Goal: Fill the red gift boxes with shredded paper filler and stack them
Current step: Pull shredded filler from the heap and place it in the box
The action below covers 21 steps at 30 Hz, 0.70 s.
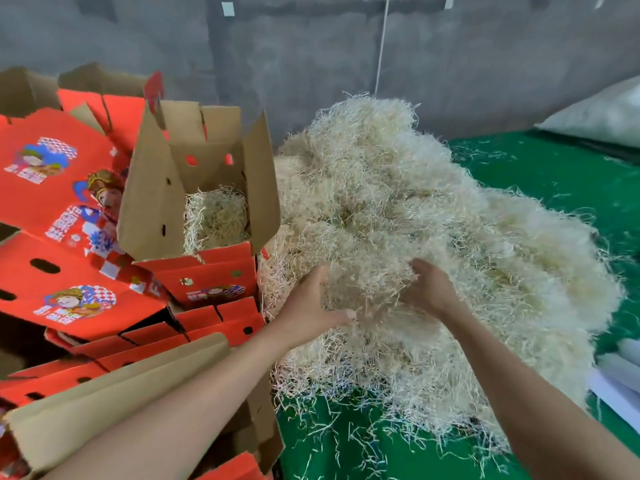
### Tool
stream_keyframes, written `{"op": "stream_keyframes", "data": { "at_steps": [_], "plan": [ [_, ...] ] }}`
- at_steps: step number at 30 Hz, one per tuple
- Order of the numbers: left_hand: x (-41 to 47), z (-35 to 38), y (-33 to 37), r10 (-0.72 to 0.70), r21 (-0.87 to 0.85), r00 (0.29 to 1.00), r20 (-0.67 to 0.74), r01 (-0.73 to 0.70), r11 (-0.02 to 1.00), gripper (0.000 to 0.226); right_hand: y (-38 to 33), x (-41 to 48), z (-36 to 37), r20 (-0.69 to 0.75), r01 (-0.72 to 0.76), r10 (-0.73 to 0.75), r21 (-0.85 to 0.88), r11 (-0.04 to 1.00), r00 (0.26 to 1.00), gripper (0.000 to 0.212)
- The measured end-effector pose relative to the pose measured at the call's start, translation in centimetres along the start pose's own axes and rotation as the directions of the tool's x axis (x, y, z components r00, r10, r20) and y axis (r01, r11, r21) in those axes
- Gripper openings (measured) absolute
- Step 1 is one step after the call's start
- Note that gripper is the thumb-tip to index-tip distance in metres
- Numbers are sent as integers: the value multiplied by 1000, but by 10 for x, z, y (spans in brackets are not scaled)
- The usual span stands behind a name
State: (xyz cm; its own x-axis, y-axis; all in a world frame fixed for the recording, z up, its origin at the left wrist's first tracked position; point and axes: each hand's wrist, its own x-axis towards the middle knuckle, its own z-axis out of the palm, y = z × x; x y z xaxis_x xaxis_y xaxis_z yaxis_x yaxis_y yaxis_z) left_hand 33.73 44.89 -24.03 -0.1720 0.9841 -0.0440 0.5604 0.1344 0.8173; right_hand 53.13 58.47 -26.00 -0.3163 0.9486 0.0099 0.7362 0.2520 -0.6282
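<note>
Left hand [311, 303] and right hand [431, 289] curl round a clump of pale shredded paper filler [398, 202], piled mid green table [554, 174] beside the open red cardboard box [204, 271]; it looks soft and light, best scooped from both sides

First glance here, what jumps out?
A big pale heap of shredded paper filler sits centre-right on the green surface; left hand and right hand grip a clump at its near edge. Left of it, an open red gift box, partly filled, tops stacked red boxes.

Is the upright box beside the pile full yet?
Partly full. The box has its flaps standing open, and the filler lies low inside, with bare cardboard wall showing above it.
</note>
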Motion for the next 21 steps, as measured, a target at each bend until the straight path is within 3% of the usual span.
{"op": "stream_keyframes", "data": {
  "at_steps": [3,5,7,9,11,12,14,16,17,19,21],
  "plan": [
    [16,7,18,-183,-388,979,93,205,898,128,-39,-6,-3,-40,193,-189,120,974,981,50],
    [28,9,26,-307,-640,926,220,374,671,135,-62,-19,5,-57,308,-303,155,939,951,50],
    [37,9,30,-365,-772,866,341,480,416,109,-78,-33,15,-27,348,-355,277,895,934,53],
    [40,10,24,-460,-795,825,328,504,337,63,-86,-41,19,145,317,-395,384,867,907,56],
    [43,9,11,-593,-772,786,173,482,414,25,-80,-35,6,281,278,-415,420,864,865,57],
    [43,6,5,-644,-731,761,72,480,485,21,-74,-27,-6,259,254,-405,465,848,877,61],
    [43,-5,-6,-679,-669,733,-43,483,564,32,-58,-6,-33,78,281,-349,446,850,934,67],
    [38,-15,-8,-613,-658,788,-55,434,616,41,-42,13,-49,-28,317,-317,151,936,948,72],
    [35,-18,-6,-570,-658,820,-55,400,638,49,-37,19,-49,35,307,-310,64,949,950,78],
    [28,-24,5,-502,-646,865,-4,381,661,83,-34,18,-33,310,263,-284,106,959,908,90],
    [27,-28,12,-454,-669,887,78,385,636,100,-36,7,-6,591,149,-205,143,978,780,93]
  ]
}}
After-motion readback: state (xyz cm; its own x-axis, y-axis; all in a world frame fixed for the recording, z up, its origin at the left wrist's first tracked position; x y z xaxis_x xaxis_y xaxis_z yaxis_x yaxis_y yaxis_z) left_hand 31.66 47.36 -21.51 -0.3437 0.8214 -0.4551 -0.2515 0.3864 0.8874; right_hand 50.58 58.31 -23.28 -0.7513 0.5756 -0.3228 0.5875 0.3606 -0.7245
